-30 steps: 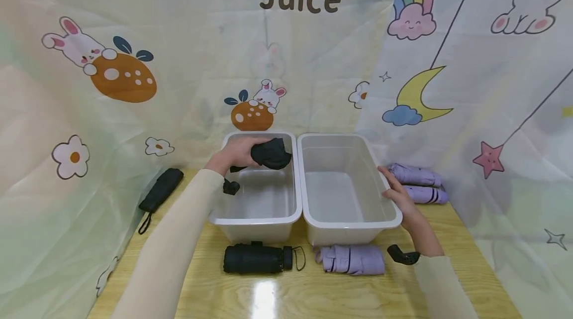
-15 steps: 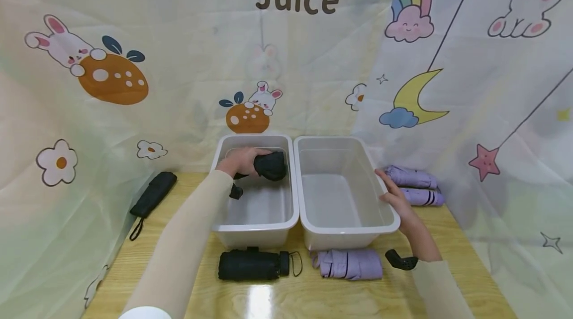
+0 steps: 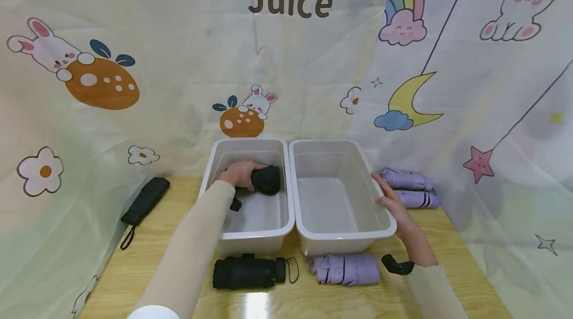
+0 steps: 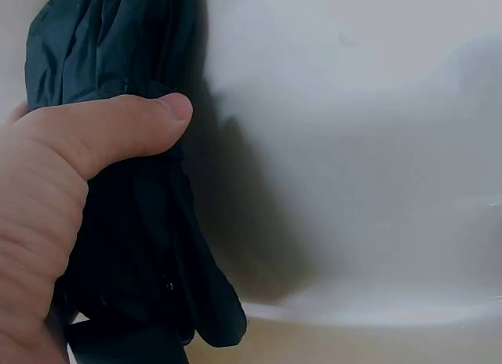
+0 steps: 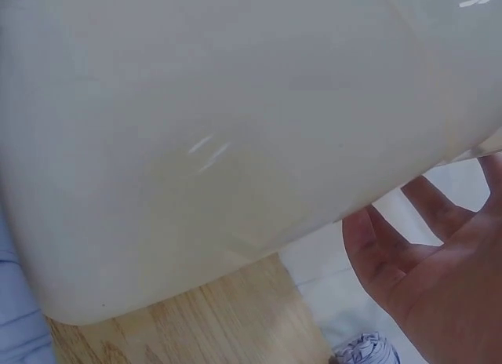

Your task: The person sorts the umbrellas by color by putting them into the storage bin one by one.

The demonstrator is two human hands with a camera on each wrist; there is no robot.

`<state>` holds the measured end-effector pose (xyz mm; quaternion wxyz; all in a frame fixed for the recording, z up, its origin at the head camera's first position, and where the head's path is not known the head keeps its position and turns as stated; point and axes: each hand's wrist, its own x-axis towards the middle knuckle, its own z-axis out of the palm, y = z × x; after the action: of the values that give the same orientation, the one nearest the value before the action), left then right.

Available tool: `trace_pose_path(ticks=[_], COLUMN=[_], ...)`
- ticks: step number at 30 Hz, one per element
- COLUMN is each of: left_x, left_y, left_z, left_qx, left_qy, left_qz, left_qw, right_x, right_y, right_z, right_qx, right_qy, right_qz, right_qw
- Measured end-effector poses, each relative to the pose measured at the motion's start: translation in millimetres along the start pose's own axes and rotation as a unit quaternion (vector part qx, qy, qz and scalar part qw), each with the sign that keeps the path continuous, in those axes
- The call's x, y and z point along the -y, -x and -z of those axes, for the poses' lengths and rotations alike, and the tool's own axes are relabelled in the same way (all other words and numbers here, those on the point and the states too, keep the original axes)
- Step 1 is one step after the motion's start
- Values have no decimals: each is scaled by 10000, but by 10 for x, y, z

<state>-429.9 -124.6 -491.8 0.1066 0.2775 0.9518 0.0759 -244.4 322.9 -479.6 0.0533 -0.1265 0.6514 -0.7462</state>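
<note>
In the head view my left hand (image 3: 243,174) is down inside the left white plastic bin (image 3: 250,235), gripping a folded black umbrella (image 3: 267,180). The left wrist view shows the thumb (image 4: 133,129) laid across the umbrella's dark fabric, which lies close over the bin's pale surface; the other fingers are mostly hidden. At the right white bin (image 3: 342,236), my right hand (image 3: 400,209) holds the outer side rim, thumb lapped over it. Seen from the right wrist, the fingertips (image 5: 362,227) sit right at the bin's edge.
Another black umbrella (image 3: 248,273) and a lilac umbrella (image 3: 345,269) lie before the bins. A black umbrella (image 3: 145,201) rests at the far left. Two lilac umbrellas (image 3: 406,179) lie right of the bins. A printed cloth (image 3: 179,60) hangs behind the wooden table (image 3: 286,304).
My left hand has lowered the black umbrella deeper into the left bin. My right hand keeps its place on the right bin's rim. The head view has shifted slightly.
</note>
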Motion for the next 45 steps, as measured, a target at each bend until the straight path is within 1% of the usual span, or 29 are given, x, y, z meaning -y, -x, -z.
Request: trace_pose_path(ticks=[5, 7, 9, 11, 13, 15, 17, 20, 23, 25, 26, 28, 30, 33, 35, 36, 39, 42, 45], left_x=[54, 50, 26, -11, -50, -82, -92, -65, 36, 168, 255, 452, 683, 982, 1149, 1217, 1411, 1600, 1772], left_y=[71, 99, 129, 165, 209, 259, 325, 444, 632, 801, 900, 1131, 1374, 1717, 1895, 1978, 2188, 2347, 2444], left_z=[-58, -44, 5, 99, 223, 381, 535, 775, 987, 1096, 1135, 1197, 1213, 1161, 1059, 992, 725, 399, 75], left_qx=[28, 64, 85, 121, 95, 59, -89, -414, -788, -1000, -1111, -1311, -1488, -1684, -1766, -1805, -1996, -2232, -2408], left_qy=[160, 235, 358, 481, 759, 1069, 1314, 1655, 1864, 2090, 2145, 2284, 2368, 2410, 2409, 2452, 2518, 2494, 2332], left_qz=[223, 275, 258, 195, 170, 138, 151, -30, -158, -242, -215, -48, 142, 487, 668, 764, 1022, 1254, 1386], left_qw=[9996, 9993, 9990, 9986, 9969, 9942, 9912, 9853, 9792, 9725, 9702, 9647, 9600, 9546, 9520, 9495, 9414, 9340, 9319], right_x=[-29, -38, -46, -55, -63, -70, -73, -67, -51, -40, -34, -24, -13, 0, 0, -1, -2, -1, -6], right_y=[-17, -22, -23, -21, -17, -16, -11, -4, 14, 25, 31, 43, 45, 45, 38, 36, 27, 20, 24], right_z=[-52, -67, -79, -85, -89, -90, -85, -72, -54, -43, -39, -32, -32, -38, -38, -38, -42, -41, -36], right_qx=[48, 21, -18, -55, -76, -98, -92, -59, -14, 0, 16, 57, 128, 203, 219, 224, 280, 313, 319], right_qy=[-55, -21, 17, 28, -4, -20, -24, -88, -199, -245, -256, -246, -293, -372, -419, -428, -429, -501, -587], right_qz=[8, 15, 25, 43, 58, 48, 11, -7, -21, -18, -11, -23, 15, 113, 163, 180, 203, 144, 130], right_qw=[10000, 10000, 10000, 10000, 10000, 9999, 10000, 9999, 9998, 9997, 9997, 9997, 9995, 9990, 9987, 9987, 9985, 9981, 9977])
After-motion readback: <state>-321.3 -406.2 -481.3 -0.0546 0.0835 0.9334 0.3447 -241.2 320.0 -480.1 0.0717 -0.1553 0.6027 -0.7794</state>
